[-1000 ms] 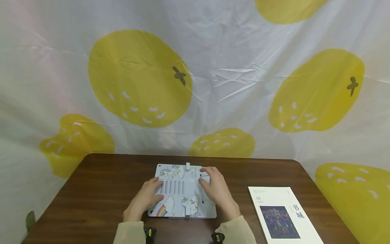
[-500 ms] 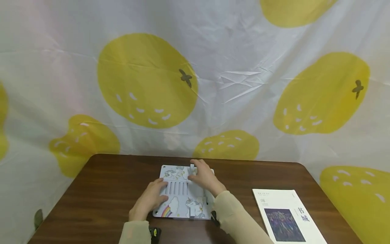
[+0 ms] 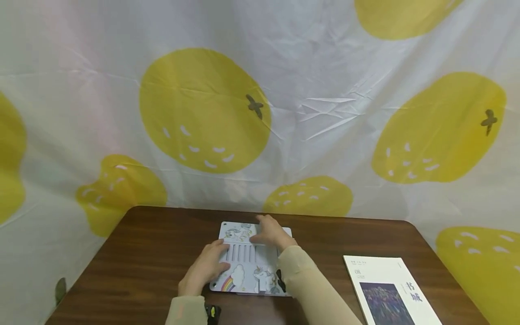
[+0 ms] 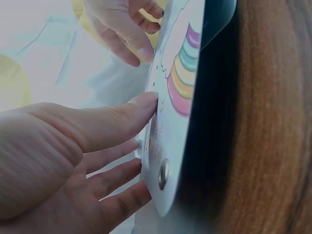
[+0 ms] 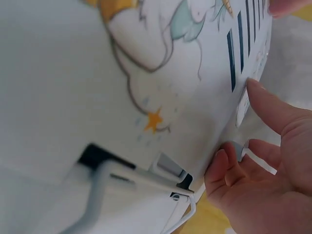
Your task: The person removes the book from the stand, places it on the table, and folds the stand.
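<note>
A white book stand (image 3: 239,259) with unicorn and rainbow prints and a row of slots lies flat on the table. My left hand (image 3: 205,266) rests on its left side, fingers fairly straight; in the left wrist view the thumb (image 4: 131,117) touches the printed face near a corner rivet (image 4: 164,174). At the far edge is my right hand (image 3: 272,232), thumb on the face, fingers curled round a small pale tab (image 5: 239,150) in the right wrist view. This hand hides the far clip in the head view; the near clip (image 3: 262,289) shows at the front edge.
A white book (image 3: 378,271) with a dark picture on its cover lies to the right on the brown wooden table (image 3: 150,253). Behind the table hangs a pale cloth (image 3: 317,135) with yellow fruit prints. A wire bracket (image 5: 190,209) is fixed to the stand.
My right hand has moved left and away from me, from the stand's right side to its far edge. My left hand stays on the left side. The head view has shifted slightly.
</note>
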`<state>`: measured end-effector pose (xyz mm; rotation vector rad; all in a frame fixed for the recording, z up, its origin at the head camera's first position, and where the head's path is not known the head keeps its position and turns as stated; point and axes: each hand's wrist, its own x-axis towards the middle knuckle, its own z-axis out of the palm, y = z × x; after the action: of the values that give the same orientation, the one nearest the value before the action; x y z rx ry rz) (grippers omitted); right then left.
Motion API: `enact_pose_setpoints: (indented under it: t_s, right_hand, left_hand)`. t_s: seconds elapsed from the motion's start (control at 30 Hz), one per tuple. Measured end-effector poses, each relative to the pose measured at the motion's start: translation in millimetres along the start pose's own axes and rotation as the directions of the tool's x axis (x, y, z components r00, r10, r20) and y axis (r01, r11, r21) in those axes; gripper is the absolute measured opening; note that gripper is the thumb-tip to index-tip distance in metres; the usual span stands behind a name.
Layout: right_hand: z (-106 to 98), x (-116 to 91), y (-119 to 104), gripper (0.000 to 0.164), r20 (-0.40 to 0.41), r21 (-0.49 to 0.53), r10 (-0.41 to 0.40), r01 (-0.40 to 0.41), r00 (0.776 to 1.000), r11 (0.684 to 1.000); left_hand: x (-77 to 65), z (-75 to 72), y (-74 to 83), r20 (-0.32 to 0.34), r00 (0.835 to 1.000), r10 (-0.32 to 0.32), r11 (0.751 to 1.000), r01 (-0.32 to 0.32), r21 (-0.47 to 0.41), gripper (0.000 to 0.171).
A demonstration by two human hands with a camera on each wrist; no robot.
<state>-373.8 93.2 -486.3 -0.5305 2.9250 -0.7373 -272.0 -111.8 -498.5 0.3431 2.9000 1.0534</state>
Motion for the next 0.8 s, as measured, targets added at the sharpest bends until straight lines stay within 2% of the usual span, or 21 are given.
enact_pose_setpoints:
  t_s: [0.47,0.67,0.8]
  right_hand:
    - [-0.8,-2.7,4.3,0.058,-0.026,0.012,-0.045,0.045,0.999,0.999]
    - [0.4,-4.0,2.2,0.057,-0.03,0.052,-0.057,0.058,0.998,0.997]
    - [0.6,-7.9,2.5,0.063,-0.037,0.054,-0.066,0.068,0.997,0.996]
  left_hand:
    - [-3.0,0.0,-0.7,-0.021,1.0,0.019,1.0,-0.019,-0.002,0.046]
    - [-5.8,-1.3,-2.8,-0.027,1.0,0.004,1.0,-0.005,-0.008,0.046]
    - [-5.8,-1.6,-0.7,-0.03,0.999,0.012,1.0,-0.013,-0.017,0.046]
